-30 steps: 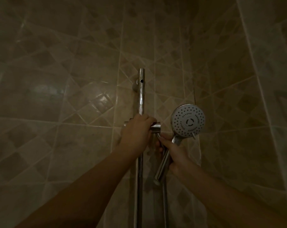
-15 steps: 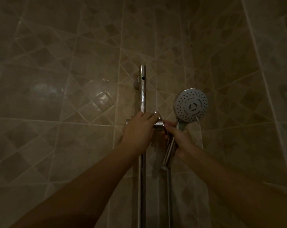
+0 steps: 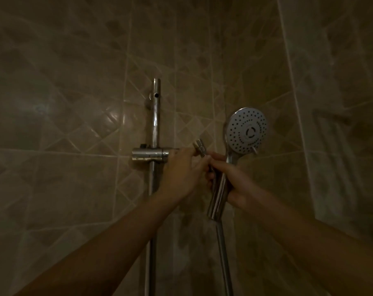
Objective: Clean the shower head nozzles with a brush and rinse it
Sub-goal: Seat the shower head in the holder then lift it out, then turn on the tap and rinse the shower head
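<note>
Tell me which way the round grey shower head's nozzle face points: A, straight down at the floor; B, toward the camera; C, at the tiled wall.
B: the round grey shower head shows its whole dotted nozzle face to the camera, with the right hand gripping its chrome handle.

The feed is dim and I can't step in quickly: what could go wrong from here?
1. The right hand holds the shower head by its smooth chrome handle; a slip could knock it against the tiled wall.
2. The left hand is close against the right hand at the metal fitting beside the holder; fingers could get pinched there.
3. No brush is in view, so one hand would probably have to let go to fetch it.
</note>
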`<state>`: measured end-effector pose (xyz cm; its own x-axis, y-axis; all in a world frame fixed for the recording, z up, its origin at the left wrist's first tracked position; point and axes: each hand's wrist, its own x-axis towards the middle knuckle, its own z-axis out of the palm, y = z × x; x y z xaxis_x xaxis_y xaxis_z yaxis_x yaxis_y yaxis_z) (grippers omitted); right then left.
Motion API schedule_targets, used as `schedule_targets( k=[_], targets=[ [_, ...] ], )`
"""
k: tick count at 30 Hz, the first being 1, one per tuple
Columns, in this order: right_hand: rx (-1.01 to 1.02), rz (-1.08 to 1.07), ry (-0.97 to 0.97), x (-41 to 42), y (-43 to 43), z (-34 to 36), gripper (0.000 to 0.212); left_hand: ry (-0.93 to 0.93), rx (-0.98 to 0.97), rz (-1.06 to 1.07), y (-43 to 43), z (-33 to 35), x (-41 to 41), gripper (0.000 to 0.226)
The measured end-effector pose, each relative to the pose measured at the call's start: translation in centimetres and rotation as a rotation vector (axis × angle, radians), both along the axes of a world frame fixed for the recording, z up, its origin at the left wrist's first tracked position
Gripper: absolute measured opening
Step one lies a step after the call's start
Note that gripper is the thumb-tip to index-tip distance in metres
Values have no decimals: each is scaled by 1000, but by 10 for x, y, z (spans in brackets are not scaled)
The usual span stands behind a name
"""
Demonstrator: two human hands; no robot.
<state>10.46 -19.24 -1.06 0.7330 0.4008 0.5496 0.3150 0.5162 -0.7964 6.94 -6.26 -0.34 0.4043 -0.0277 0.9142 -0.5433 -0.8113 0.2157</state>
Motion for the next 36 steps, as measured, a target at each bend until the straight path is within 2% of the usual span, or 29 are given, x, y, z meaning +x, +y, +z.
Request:
schedule_targets(
  k=[3,5,9,12,18,20,22,26,29,32,36],
  targets=[
    [-80,46,30,-9,-16,-31,16,27,-147,-198,-16,-23,-3,15],
    [-107,68,66,-13,-30,-53,19,81,-218,-335,-26,-43,-11,24],
    [-168,72,140,-18,-51,-98,29,335,-502,-586,-44,-94,-6,20],
    [-226,78,205,-22,-64,-139,39,436,-644,-656,-56,-141,-3,27],
    [-349,55,378,-40,-90,-233,33,745,-871,-841,-77,-243,-8,43],
    [-364,62,461,-45,-95,-273,33,801,-924,-775,-85,-275,-11,44],
    [-393,78,547,-51,-99,-312,23,807,-958,-668,-91,-313,-21,38],
    [-487,69,689,-69,-103,-391,15,907,-1074,-694,-89,-378,-60,33],
    [-555,-77,798,-87,-110,-452,15,943,-917,-525,-71,-412,-90,38],
    [-611,-189,857,-109,-118,-500,7,1131,-971,-488,-46,-446,-115,43],
    [-722,-206,888,-137,-112,-549,23,1392,-869,-319,-10,-498,-136,41]
  ],
)
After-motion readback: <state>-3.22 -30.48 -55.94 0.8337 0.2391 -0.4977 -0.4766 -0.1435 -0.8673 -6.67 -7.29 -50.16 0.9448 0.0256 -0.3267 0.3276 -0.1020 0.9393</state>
